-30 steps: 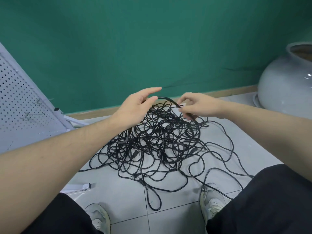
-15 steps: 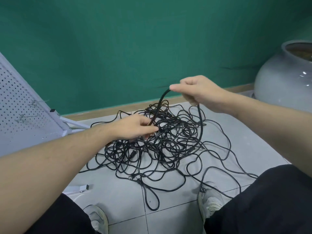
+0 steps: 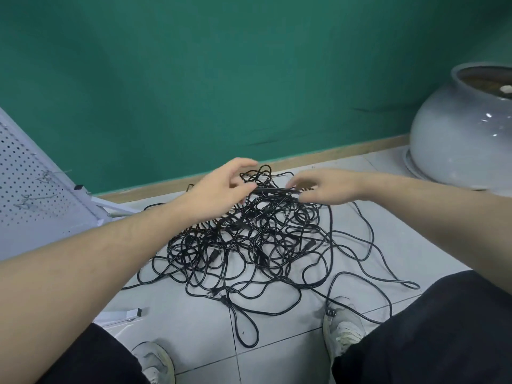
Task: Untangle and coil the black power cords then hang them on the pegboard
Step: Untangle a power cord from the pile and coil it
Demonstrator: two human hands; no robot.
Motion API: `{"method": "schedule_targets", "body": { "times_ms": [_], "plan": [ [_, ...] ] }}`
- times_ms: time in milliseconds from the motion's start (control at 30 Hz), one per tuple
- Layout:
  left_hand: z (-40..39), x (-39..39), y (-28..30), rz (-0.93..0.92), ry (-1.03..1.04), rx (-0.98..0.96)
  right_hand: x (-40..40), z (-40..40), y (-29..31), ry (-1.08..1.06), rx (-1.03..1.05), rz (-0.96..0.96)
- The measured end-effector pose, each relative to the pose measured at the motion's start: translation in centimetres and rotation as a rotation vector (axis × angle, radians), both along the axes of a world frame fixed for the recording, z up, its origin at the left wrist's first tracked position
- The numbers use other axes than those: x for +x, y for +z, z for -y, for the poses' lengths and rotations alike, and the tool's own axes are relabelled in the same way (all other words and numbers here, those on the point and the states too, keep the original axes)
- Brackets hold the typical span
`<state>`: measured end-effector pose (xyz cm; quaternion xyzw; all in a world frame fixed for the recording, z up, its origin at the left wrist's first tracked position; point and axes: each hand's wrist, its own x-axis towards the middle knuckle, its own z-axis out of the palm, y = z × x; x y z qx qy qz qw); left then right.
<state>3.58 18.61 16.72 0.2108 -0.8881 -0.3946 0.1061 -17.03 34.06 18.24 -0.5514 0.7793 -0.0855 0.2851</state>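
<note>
Green wall (image 3: 194, 79) is seen across the upper frame, with a wooden skirting strip (image 3: 346, 151) below it and pale grey floor tiles (image 3: 180, 314) filling the lower half. A tangled heap of thin black power cords (image 3: 249, 245) is spread over the tiles at centre, its loose loops trailing toward two pale sneakers at the bottom edge. A white perforated metal pegboard (image 3: 25, 189) is leaned at the far left, with wire hooks on its face. A large rounded grey ceramic pot (image 3: 460, 139) is stood at the upper right.

Both hands are held over the top of the heap, a short way apart. One stretch of cord is held taut between them: the left hand (image 3: 221, 187) appears pinched on one end of it, the right hand (image 3: 327, 189) curled over the other, though motion blur leaves the right grip uncertain.

Untangling is judged to be at its start; nothing is coiled or hung. Next, the held strand would need tracing to a plug and drawing free slowly, so knots are not tightened.
</note>
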Motion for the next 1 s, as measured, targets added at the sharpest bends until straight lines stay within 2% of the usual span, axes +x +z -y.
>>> {"method": "schedule_targets", "body": {
  "times_ms": [67,200,367,467,667,800,900,1000],
  "plan": [
    [-1.6,-1.1,0.9,-0.099,0.025,0.025,2.0,0.9,0.5,0.068,-0.108,0.031],
    [-3.0,-2.5,1.6,-0.216,0.078,0.100,4.5,2.3,1.5,0.007,-0.318,0.323],
    [-1.6,-1.0,0.2,-0.092,0.030,0.158,3.7,2.0,2.4,-0.044,-0.338,0.399],
    [-1.0,-0.6,-0.8,-0.029,0.020,0.116,2.5,1.2,2.4,-0.113,-0.343,0.410],
    [-1.9,-1.7,-1.5,-0.035,-0.032,0.042,0.4,0.2,1.8,-0.309,-0.447,0.770],
    [-2.3,-2.5,-1.6,-0.168,0.012,0.034,-0.5,0.1,1.7,-0.397,-0.438,0.760],
    [-2.9,-2.8,-0.7,-0.304,0.070,0.151,-1.2,-0.4,1.4,-0.391,-0.353,0.613],
    [-3.0,-3.3,-0.1,-0.290,0.050,0.057,-1.2,-1.0,1.2,-0.349,-0.214,0.558]
  ]
}}
